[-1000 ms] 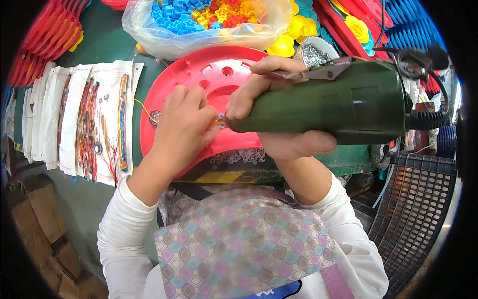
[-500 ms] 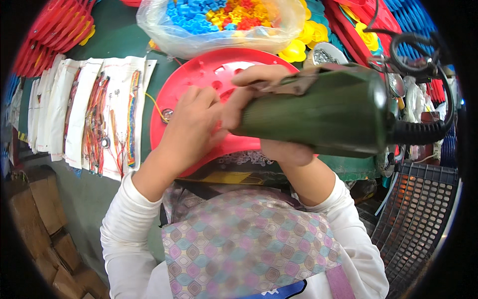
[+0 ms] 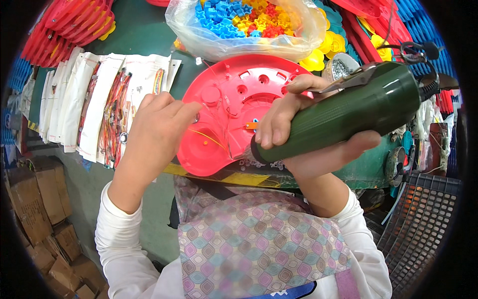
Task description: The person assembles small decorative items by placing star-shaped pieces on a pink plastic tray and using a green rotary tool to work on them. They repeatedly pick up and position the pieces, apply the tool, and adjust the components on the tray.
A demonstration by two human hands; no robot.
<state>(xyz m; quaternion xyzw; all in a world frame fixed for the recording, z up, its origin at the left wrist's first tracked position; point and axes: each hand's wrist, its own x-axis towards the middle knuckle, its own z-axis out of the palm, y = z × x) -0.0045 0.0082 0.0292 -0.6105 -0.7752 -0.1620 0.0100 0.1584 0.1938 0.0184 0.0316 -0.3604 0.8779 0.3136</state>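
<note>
"What's different from a second ago?"

"The left hand (image 3: 157,122) has drawn away from the middle of the red plastic shell (image 3: 199,157); its fingertips are now over the shell's left edge, at a small round part (image 3: 196,118) with a yellow wire (image 3: 206,135)."

"Pinching it?"

"I can't tell. Those fingers are curled, thumb and forefinger close together, but they partly hide the part."

"And the right hand (image 3: 285,118)?"

"Its fingers are wrapped around the green corded tool (image 3: 348,107), as before. The tool's nose has shifted, though: it points down by the shell's near edge, away from the left fingertips it was meeting earlier."

"Where's the shell itself?"

"On the bench (image 3: 142,30), spread between the two sets of fingers and beyond the right ones."

"So what does that mean for the work?"

"The small orange piece (image 3: 252,125), just left of the right fingers, is uncovered. I'd judge neither hand is working on it now."
</note>
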